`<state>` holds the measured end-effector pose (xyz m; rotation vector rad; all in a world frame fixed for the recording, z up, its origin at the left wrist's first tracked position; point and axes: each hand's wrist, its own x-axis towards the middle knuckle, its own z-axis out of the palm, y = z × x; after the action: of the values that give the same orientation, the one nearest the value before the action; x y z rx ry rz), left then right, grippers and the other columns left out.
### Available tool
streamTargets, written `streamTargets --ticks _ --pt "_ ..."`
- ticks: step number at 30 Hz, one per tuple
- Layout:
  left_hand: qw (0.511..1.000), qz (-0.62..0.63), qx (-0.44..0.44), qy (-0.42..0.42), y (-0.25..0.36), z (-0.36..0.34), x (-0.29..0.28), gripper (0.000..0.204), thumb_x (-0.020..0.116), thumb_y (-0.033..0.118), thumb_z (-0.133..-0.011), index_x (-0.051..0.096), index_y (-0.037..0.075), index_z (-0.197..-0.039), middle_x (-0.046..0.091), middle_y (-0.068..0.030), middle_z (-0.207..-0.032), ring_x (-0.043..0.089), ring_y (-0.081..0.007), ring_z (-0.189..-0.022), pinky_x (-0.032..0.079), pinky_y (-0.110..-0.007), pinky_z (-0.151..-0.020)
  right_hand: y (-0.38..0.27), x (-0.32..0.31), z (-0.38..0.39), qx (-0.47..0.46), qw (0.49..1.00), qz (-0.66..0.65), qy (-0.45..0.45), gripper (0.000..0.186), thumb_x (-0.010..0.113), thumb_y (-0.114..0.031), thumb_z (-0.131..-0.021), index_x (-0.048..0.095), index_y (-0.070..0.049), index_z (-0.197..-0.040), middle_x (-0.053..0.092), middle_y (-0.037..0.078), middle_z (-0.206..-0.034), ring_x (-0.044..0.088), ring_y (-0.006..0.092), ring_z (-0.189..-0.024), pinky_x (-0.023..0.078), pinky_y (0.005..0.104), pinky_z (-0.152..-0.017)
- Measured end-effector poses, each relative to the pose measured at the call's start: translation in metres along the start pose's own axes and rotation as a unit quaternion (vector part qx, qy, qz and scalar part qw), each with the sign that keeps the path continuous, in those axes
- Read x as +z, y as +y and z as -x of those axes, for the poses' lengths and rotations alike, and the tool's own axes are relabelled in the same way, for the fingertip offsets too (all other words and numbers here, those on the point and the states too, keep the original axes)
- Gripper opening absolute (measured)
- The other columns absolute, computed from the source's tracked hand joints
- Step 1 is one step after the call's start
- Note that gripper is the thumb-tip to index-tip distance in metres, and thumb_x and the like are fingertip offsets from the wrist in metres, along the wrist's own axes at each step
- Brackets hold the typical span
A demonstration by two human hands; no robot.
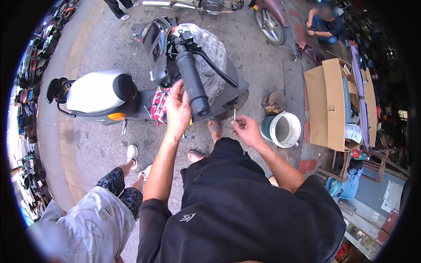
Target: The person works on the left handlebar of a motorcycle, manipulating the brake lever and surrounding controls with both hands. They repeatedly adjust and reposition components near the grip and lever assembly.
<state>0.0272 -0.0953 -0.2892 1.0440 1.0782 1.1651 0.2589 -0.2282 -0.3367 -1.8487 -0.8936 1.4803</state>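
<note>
In front of me stands a grey electric scooter with a white seat (pixel 97 90), its black handlebar grip (pixel 192 81) pointing toward me. My left hand (pixel 178 108) is raised just beside the grip, fingers stretched up and apart from the thumb; I see nothing held in it. Whether its fingertips touch the scooter I cannot tell. A thin pale stick with a small brownish tip (pixel 234 113) stands upright in my right hand (pixel 247 130), pinched between thumb and fingers. A brake lever (pixel 217 70) runs along the grip. Red and white patterned cloth or bag (pixel 158 105) hangs below the handlebar.
A white and green bucket (pixel 287 130) is right of my right hand, by a round wooden-looking block (pixel 275 102). Beyond are a large cardboard box (pixel 326 105) and a crouching person (pixel 326 26). Another person (pixel 98 219) is close at my left. Another motorbike's wheel (pixel 269 27) shows ahead.
</note>
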Motion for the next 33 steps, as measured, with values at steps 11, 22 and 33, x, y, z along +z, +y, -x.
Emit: streamTargets --ticks 11,22,33 --pt "0.977 0.135 -0.150 0.073 0.042 -0.021 0.015 0.056 0.042 0.038 -0.108 0.033 0.003 -0.151 0.069 -0.0210 -0.114 0.071 -0.0192 -0.089 0.054 -0.026 -0.072 -0.094 -0.085 -0.067 -0.130 0.991 0.024 0.029 0.021 0.069 -0.015 -0.095 0.070 0.002 -0.108 0.069 0.004 -0.086 0.064 0.0085 -0.070 0.052 0.0238 -0.063" --pt "0.943 0.266 -0.141 0.141 0.111 0.060 0.014 0.058 0.051 0.061 -0.098 0.066 0.006 -0.113 0.067 -0.0034 -0.095 0.063 -0.0085 -0.081 0.045 -0.020 -0.062 -0.281 -0.013 0.048 -0.279 0.953 0.021 -0.119 0.021 0.073 -0.010 -0.092 0.067 0.003 -0.107 0.072 0.009 -0.092 0.071 0.0138 -0.083 0.057 0.0252 -0.075" --pt "0.898 0.415 -0.122 0.083 0.084 0.149 -0.059 0.053 0.044 0.053 -0.104 0.055 0.007 -0.127 0.062 -0.0095 -0.109 0.064 -0.0219 -0.101 0.057 -0.038 -0.087 -0.287 0.153 0.088 -0.391 0.891 0.166 -0.161 0.020 0.072 -0.019 -0.094 0.070 0.001 -0.100 0.072 0.005 -0.088 0.068 0.0095 -0.079 0.055 0.0239 -0.071"
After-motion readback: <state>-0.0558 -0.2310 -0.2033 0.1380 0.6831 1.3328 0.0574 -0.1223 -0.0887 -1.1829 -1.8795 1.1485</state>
